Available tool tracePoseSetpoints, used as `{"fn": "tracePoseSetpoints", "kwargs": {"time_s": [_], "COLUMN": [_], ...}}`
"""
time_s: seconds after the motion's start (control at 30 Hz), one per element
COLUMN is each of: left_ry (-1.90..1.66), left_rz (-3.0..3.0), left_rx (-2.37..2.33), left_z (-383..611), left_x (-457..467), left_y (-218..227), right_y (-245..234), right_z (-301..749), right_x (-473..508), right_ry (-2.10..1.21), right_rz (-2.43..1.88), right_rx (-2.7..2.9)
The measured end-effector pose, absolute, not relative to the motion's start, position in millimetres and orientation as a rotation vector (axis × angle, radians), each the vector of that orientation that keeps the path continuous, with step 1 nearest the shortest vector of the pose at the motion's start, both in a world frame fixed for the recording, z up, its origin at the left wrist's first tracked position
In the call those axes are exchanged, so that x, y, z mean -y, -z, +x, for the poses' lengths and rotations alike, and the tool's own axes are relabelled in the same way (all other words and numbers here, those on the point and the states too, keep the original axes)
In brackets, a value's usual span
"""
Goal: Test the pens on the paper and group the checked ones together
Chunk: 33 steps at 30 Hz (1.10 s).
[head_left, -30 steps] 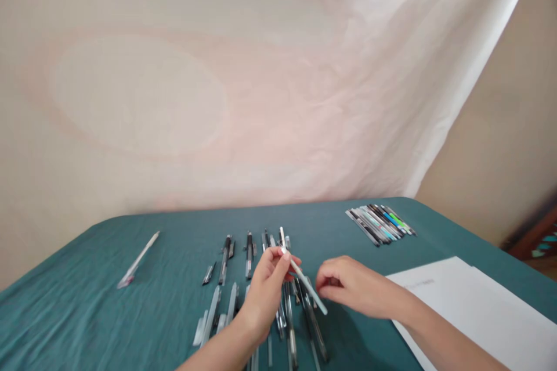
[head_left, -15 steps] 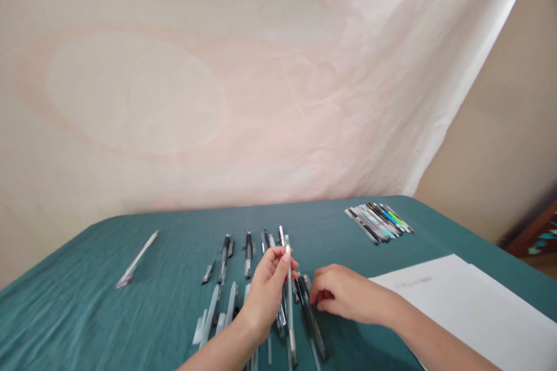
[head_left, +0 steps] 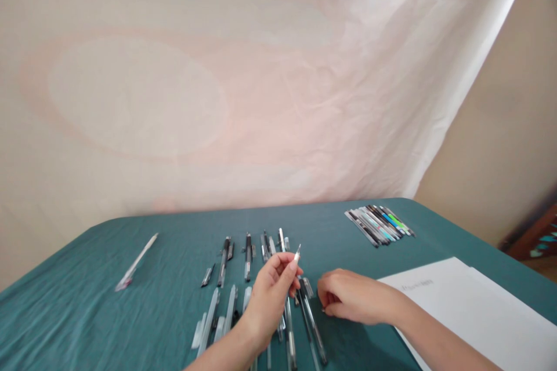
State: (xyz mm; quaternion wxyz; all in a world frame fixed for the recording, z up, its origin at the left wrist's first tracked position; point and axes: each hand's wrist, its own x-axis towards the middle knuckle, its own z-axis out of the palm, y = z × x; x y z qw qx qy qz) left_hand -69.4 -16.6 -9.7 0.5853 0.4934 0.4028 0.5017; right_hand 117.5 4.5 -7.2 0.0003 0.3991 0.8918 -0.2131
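Observation:
My left hand [head_left: 270,295] is closed on a clear pen [head_left: 296,255]; only its silvery tip shows past my fingertips, pointing up and away. It hovers over a spread of clear and black pens and caps [head_left: 248,255] laid in rows on the teal tablecloth [head_left: 130,324]. My right hand [head_left: 352,297] rests just to the right, fingers curled in a pinch against the cloth beside two dark pens [head_left: 311,316]; what it pinches is hidden.
A neat bundle of pens with blue and green ones [head_left: 379,222] lies at the far right. A single clear pen with a pink end [head_left: 136,262] lies far left. White paper sheets [head_left: 474,307] cover the near right. A pale cloth backdrop [head_left: 217,81] hangs behind.
The pen in my left hand has turned from slanting down-right, to upright, to tip pointing up with most of it hidden. My right hand drew slightly nearer and lower.

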Motion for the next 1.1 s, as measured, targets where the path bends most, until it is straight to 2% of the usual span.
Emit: {"fn": "tracePoseSetpoints", "kwargs": {"time_s": [0.53, 0.87, 0.97, 1.1], "left_ry": [-1.16, -1.157, -1.16, -1.144], "left_rz": [1.229, 1.208, 1.199, 1.23], "left_rx": [-0.91, -0.926, -0.926, -0.92], "left_z": [-67, -65, -65, -66], "left_x": [19, 21, 21, 22], "left_y": [10, 9, 9, 10], "right_y": [5, 7, 0, -19], "right_z": [109, 102, 108, 118], "right_x": [-1, 9, 5, 0], "right_ry": [0.656, 0.354, 0.483, 0.921], "right_rz": [1.401, 1.294, 1.327, 1.419], "right_rx": [-2.873, -2.933, -2.949, -3.065]}}
